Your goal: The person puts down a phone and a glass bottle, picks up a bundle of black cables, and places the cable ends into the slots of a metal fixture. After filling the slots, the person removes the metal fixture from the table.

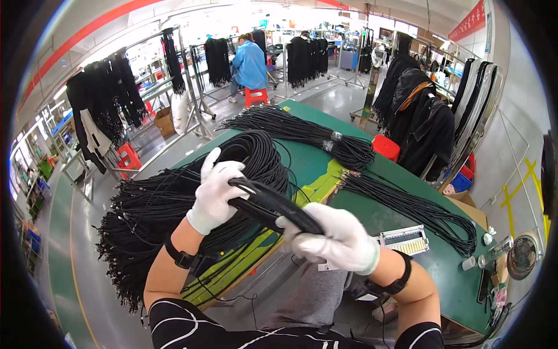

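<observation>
Left hand [216, 196] and right hand [336, 235] closed around bundle [280, 205]. Slack grip could let bundle spread; snagging could drag pile [168, 203] off left edge of bench [442, 285].

red banner [468, 22] high at the right, pale characters across it, wording not clearly legible

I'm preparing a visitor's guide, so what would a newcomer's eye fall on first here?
Probably the white-gloved left hand and right hand near the middle, both holding a thick black bundle. Next comes the big mound of black cables at the left of the green table. Beyond, near the top, a person in a blue jacket sits on a red stool.
</observation>
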{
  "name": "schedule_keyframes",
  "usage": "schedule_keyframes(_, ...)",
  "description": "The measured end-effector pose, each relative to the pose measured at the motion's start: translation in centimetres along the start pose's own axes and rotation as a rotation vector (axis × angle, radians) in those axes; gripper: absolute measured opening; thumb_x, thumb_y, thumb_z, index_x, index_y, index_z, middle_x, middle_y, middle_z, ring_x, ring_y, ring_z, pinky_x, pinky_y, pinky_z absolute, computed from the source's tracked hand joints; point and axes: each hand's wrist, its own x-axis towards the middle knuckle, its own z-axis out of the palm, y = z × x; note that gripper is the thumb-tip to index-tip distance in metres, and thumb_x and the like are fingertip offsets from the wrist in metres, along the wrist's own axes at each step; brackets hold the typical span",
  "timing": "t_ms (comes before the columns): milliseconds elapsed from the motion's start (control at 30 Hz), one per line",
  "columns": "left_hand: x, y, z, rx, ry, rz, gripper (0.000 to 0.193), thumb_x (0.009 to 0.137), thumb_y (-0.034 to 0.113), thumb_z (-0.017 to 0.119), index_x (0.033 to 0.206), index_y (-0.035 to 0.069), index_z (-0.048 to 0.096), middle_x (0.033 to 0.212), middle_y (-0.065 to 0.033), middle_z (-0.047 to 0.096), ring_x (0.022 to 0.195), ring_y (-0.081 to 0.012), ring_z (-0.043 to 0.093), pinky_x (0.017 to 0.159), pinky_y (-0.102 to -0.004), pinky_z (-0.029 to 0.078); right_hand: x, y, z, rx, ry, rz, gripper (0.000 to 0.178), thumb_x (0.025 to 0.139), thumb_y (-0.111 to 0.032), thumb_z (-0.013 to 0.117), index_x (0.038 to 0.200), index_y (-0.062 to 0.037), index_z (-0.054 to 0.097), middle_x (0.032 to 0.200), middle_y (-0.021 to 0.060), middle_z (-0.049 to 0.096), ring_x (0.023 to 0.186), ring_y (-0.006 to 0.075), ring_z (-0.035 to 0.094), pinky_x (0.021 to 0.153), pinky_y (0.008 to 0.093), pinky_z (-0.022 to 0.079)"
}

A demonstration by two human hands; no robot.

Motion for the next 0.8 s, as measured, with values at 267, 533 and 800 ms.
schedule_keyframes(267, -5.3, -7.1, -4.6, 0.431, -0.062, -0.214, 0.021, 0.063, 0.011, 0.073, 0.082, 0.018, 0.076, 0.091, -0.0041, 0.059, 0.1, -0.0266, 0.057, 0.108, -0.0479, 0.034, -6.8, 0.4, -4.3, 0.255, 0.387, -0.363, 0.043, 0.092, -0.052, 0.062, 0.086, -0.0095, 0.056, 0.047, -0.0042, 0.049, 0.043, 0.0115, 0.049, 0.083, 0.037, 0.05)
schedule_keyframes(533, -6.1, -8.5, -6.4, 0.558, 0.033, -0.232, 0.022, 0.065, 0.009, 0.071, 0.084, 0.019, 0.077, 0.093, -0.0027, 0.06, 0.102, -0.0253, 0.056, 0.106, -0.0467, 0.034, -12.6, 2.3, -9.4, 0.77, 0.726, -0.418, 0.033, 0.106, -0.035, 0.042, 0.102, -0.0061, 0.059, 0.053, -0.0106, 0.03, 0.043, 0.0056, 0.026, 0.065, 0.0283, 0.042)
schedule_keyframes(800, -10.3, -9.3, -2.1, 0.504, -0.231, -0.379, 0.027, 0.064, 0.013, 0.075, 0.089, 0.024, 0.078, 0.099, -0.0006, 0.06, 0.109, -0.0234, 0.054, 0.111, -0.0492, 0.027, -20.2, 3.4, -15.5, 0.752, 0.624, -0.536, 0.033, 0.108, -0.027, 0.038, 0.11, 0.0003, 0.056, 0.056, -0.01, 0.027, 0.045, 0.0038, 0.022, 0.051, 0.0213, 0.031)
